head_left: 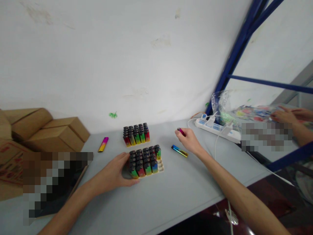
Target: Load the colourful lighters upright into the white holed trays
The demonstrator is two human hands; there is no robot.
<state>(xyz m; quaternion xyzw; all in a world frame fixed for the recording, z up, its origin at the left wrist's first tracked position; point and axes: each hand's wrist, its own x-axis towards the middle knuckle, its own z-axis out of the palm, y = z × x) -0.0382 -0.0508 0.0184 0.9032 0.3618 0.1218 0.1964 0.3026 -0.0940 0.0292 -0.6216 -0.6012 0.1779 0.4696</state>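
Note:
My left hand (114, 173) is wrapped round the left side of the nearer tray (160, 165), its thumb along the front edge. Colourful lighters (147, 168) with black tops stand upright in that tray, and a few slots at its right end hold none. Closed in a fist, my right hand (189, 140) is raised over the table to the right of the tray. A magenta lighter (181, 131) pokes out of it, mostly hidden by the fingers. Just below that hand lies a shiny blue and gold lighter (179, 151).
Behind the nearer tray stands a second block of lighters (136, 137). A pink and yellow lighter (103, 144) lies at left, near cardboard boxes (58, 137). A white power strip (217, 129) with cables and a blue frame (227, 68) are at right. Another person's hands (285, 116) work beyond.

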